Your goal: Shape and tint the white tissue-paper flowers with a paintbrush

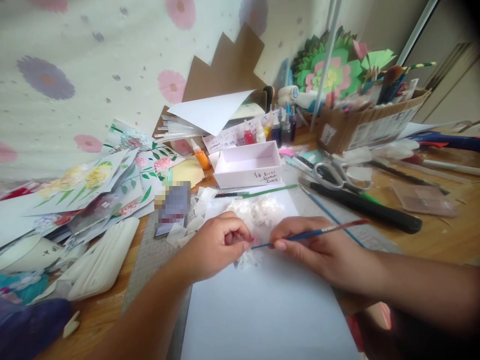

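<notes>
My right hand (pixel 311 245) is closed around a paintbrush (pixel 317 232) with a blue handle. The brush's reddish end points away to the right, and its thin handle end reaches left to my left fingertips. My left hand (pixel 219 242) is curled in a pinch over the paper; what its fingers hold is hidden. White ruffled petals (pixel 247 259) show just below the left fingertips. Beyond both hands lie white fluffy flower clusters (pixel 264 210) on a white paper sheet (pixel 258 310).
A shallow white box (pixel 247 167) stands behind the flowers. Scissors (pixel 333 175), a black-handled tool (pixel 367 205) and another brush (pixel 322 205) lie at right. A phone (pixel 172 210), paper scraps and painted flower sheets (pixel 90 180) are at left. A cardboard box (pixel 371 125) holds tools.
</notes>
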Motion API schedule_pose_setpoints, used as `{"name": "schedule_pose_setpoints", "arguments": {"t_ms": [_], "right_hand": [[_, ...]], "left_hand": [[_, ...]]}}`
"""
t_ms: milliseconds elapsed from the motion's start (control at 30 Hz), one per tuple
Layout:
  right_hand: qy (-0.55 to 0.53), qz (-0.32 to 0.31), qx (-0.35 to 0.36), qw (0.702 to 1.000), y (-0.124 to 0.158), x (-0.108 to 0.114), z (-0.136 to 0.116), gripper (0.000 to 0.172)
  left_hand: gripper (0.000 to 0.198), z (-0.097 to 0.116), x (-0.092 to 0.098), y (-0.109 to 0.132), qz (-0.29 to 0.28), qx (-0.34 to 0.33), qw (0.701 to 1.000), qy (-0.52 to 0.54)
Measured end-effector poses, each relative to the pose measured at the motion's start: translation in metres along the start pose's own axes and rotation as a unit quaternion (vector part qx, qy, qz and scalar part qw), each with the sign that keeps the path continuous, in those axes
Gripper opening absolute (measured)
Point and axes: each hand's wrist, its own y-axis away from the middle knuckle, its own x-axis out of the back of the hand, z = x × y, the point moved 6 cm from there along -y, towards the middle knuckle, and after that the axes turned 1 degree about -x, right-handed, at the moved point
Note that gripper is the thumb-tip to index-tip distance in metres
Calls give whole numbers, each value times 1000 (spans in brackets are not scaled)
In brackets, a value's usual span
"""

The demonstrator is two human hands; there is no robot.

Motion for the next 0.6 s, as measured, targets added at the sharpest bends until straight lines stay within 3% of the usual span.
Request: {"name": "schedule_pose_setpoints", "arguments": {"t_ms": [133, 367, 600], "right_hand": [[12, -20, 27, 999, 2, 0, -8, 13], [19, 72, -8, 997, 3, 17, 4, 18], [3, 34, 10, 999, 0, 6, 6, 17]], "left_hand": [[22, 1, -5, -2, -13, -2, 1000, -6], [12, -2, -11, -2, -23, -6, 1000, 11], [13, 1, -5, 0, -37, -28, 999, -9]]}}
